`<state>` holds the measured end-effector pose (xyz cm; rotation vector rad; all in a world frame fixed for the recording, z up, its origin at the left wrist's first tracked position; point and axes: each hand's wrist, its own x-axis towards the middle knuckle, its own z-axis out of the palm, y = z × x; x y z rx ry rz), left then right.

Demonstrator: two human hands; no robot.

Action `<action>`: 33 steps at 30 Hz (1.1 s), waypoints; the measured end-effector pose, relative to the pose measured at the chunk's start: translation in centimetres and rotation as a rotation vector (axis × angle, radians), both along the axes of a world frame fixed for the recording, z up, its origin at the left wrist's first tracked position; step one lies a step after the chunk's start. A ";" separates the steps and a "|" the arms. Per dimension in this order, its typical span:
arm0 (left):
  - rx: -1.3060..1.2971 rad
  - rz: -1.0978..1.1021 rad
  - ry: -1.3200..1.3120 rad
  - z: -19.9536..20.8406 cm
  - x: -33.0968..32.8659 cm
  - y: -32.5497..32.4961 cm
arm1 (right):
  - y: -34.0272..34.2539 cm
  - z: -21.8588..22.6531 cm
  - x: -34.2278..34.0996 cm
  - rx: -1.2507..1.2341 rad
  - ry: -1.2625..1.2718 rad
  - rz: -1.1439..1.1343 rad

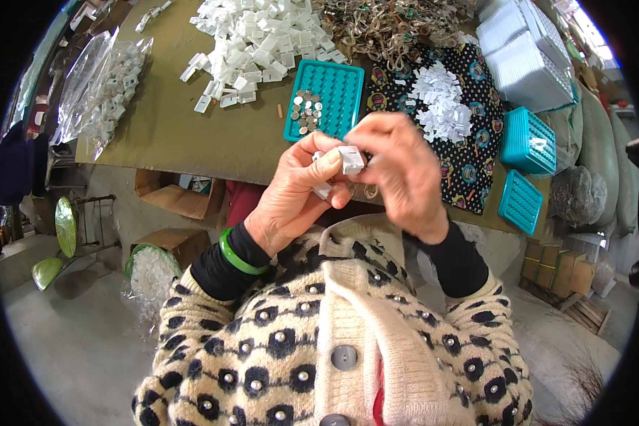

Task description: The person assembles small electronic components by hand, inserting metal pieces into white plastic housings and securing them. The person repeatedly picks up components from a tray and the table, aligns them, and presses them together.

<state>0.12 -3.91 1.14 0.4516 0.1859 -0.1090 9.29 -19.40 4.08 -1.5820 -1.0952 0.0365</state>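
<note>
Close in front of my chest, my left hand [291, 188] grips a small white plastic casing [352, 160] between thumb and fingers. Another white bit shows lower down by its fingers. My right hand [412, 181] is right beside the casing, its fingers bent and smeared by motion; whether it pinches anything is unclear. Just beyond the hands lies a teal ridged tray [342, 92] with several small silvery discs [306, 113] at its left side. A heap of white plastic casings [259, 42] covers the table behind it.
Tangled cord-like pieces [397, 28] lie at the back. White slips [440, 103] rest on a black patterned cloth [476, 160]. At right are stacked white trays [532, 57], teal trays [522, 145] and another teal tray [520, 202]. A filled clear bag [110, 92] sits left.
</note>
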 end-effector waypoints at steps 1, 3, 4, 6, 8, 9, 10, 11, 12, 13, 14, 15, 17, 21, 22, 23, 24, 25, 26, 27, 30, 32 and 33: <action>0.003 0.019 -0.007 0.1 0.1 0.0 | -0.3 -0.2 1.3 -0.043 -0.090 -0.140; 0.012 0.011 -0.020 0.2 0.2 0.1 | -0.4 -1.0 4.4 -0.198 -0.284 -0.369; 0.022 0.012 -0.029 0.2 0.3 0.2 | -0.2 -1.6 6.0 -0.276 -0.392 -0.456; 0.017 0.016 0.002 0.2 0.4 0.1 | 0.3 -3.0 8.5 -0.383 -0.569 -0.506; 0.042 0.011 0.026 0.1 0.5 0.2 | 0.5 -4.3 9.8 -0.574 -0.680 -0.523; 0.048 0.011 0.026 0.0 0.5 0.4 | 0.6 -4.9 10.3 -0.586 -0.693 -0.516; 0.058 0.010 0.026 0.0 0.5 0.6 | 0.7 -5.4 10.7 -0.609 -0.697 -0.512; 0.070 0.011 0.027 0.0 0.5 0.8 | 0.7 -5.7 10.9 -0.622 -0.715 -0.504; 0.054 0.018 0.026 -0.1 0.5 1.1 | 0.6 -5.8 11.1 -0.624 -0.710 -0.498; 0.036 0.023 0.026 -0.1 0.5 1.2 | 0.7 -5.8 11.2 -0.641 -0.690 -0.489; 0.018 0.025 0.025 -0.1 0.5 1.3 | 0.7 -5.6 11.2 -0.671 -0.660 -0.489; -0.006 0.021 0.012 -0.2 0.5 1.6 | 0.7 -5.3 11.1 -0.665 -0.616 -0.499; -0.015 0.025 0.016 -0.2 0.5 1.7 | 0.8 -4.2 10.1 -0.419 -0.487 -0.450; 0.018 0.025 0.053 -0.2 0.3 2.1 | 0.7 -1.7 5.0 -0.237 0.108 -0.343; 0.050 0.032 0.082 -0.1 0.2 2.2 | 0.7 -1.2 3.5 -0.201 0.224 -0.273; 0.102 0.043 0.095 -0.1 0.1 2.0 | 1.0 -1.0 2.5 -0.173 0.223 -0.245; 0.111 0.042 0.111 0.0 0.0 2.1 | 1.2 -0.7 1.7 -0.132 0.213 -0.194; 0.120 0.038 0.118 0.0 0.0 2.0 | 1.3 -0.5 1.0 -0.102 0.226 -0.166; 0.130 0.035 0.123 0.1 -0.1 2.0 | 1.4 -0.3 0.5 -0.093 0.211 -0.166; 0.136 0.043 0.125 0.1 -0.1 1.9 | 1.5 -0.1 0.4 -0.100 0.080 -0.178; 0.124 0.053 0.124 0.1 -0.2 1.9 | 1.7 0.2 0.1 -0.130 -0.081 -0.183; 0.078 0.036 0.118 0.0 -0.3 2.1 | 1.9 0.3 -0.1 -0.139 -0.122 -0.177; 0.061 0.042 0.105 -0.1 -0.3 2.2 | 2.0 0.3 -0.2 -0.140 -0.147 -0.170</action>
